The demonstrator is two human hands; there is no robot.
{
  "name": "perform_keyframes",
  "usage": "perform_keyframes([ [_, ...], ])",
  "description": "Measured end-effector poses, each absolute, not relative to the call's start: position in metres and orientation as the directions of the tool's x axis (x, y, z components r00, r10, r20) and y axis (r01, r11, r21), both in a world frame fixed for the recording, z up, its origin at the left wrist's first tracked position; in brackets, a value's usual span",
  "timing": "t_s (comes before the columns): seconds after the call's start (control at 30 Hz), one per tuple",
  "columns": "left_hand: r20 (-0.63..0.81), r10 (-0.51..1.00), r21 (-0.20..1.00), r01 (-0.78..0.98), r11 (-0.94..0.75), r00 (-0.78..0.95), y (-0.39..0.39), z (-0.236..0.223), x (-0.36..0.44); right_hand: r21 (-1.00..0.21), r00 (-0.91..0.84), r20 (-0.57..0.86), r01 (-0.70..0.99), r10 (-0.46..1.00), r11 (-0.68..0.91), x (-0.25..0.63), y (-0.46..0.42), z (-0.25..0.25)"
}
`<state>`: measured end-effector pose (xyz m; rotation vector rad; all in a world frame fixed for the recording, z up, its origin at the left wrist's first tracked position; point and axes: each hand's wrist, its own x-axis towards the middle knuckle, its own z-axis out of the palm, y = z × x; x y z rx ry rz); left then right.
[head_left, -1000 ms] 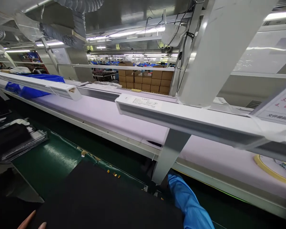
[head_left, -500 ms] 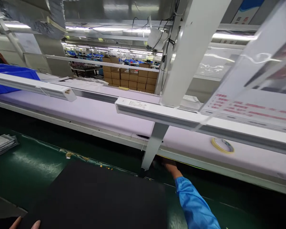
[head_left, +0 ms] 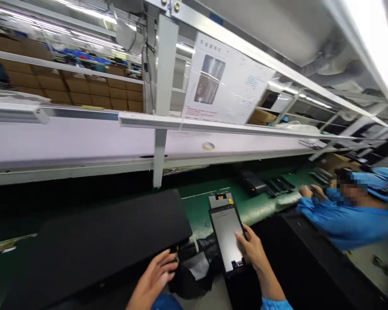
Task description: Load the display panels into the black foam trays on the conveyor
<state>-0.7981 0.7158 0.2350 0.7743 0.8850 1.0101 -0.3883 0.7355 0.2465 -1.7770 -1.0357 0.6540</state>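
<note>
In my right hand (head_left: 254,247) is a flat display panel (head_left: 226,234) with a silver-grey face, a black frame and a small black connector at its lower end. The thumb lies on the face and the fingers are behind the edge. A second silver piece (head_left: 220,199) with a yellow tab shows at the panel's top end; I cannot tell if it is joined on. My left hand (head_left: 157,275) is open, palm turned inward, its fingertips by the near right corner of a large black board (head_left: 116,241). Whether they touch it is unclear.
A roll of tape (head_left: 208,146) and a dark pen-like item (head_left: 153,156) lie on the white shelf (head_left: 84,142). Dark devices (head_left: 252,181) rest on the green bench (head_left: 197,206). At right sits a co-worker in blue (head_left: 349,219). A post (head_left: 160,150) stands ahead.
The view has swung right. My right hand has come back from under the shelf and now holds the display panel. My left hand has shifted to the board's right corner.
</note>
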Motion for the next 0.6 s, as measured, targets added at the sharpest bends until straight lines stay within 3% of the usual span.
perform_keyframes([
  [0.1,-0.241,0.816,0.764,-0.416,0.493,0.525,0.716,0.239,-0.748,-0.977,0.470,-0.109,0.113,0.876,-0.182,-0.459,0.658,0.230],
  [0.2,-0.258,0.702,0.621,-0.443,0.647,0.664,0.712,0.236,-0.730,-0.984,0.386,-0.152,0.028,0.910,-0.176,-0.521,0.609,0.216],
  [0.3,-0.321,0.693,0.528,-0.486,0.697,0.645,0.692,0.229,-0.734,-0.971,0.344,-0.113,0.162,0.932,-0.177,-0.554,0.577,0.204],
  [0.43,-0.424,0.718,0.486,-0.530,0.695,0.552,0.661,0.226,-0.752,-0.884,0.462,-0.090,0.371,0.882,-0.284,-0.554,0.540,0.192],
  [0.6,-0.475,0.745,0.467,-0.583,0.665,0.468,0.650,0.225,-0.771,-0.927,0.693,-0.005,0.267,0.721,-0.264,-0.517,0.506,0.194],
])
